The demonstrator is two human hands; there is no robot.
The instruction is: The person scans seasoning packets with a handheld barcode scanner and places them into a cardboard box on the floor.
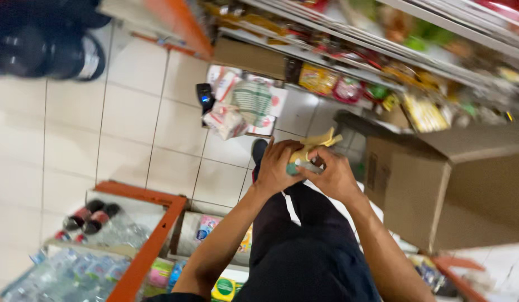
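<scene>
My left hand [277,165] and my right hand [330,174] meet in front of me over my dark trousers. Together they grip a small yellow packet [315,144] with a pale green and white part showing between the fingers. The packet's crumpled yellow top sticks up above my right hand. The picture is blurred, so I cannot tell what the packet is.
A large open cardboard box [438,184] stands at the right. Bagged goods [243,109] and a dark handheld device [204,96] lie on the tiled floor ahead. Stocked shelves [382,61] run along the top right. An orange-edged rack with bottles [91,246] sits lower left.
</scene>
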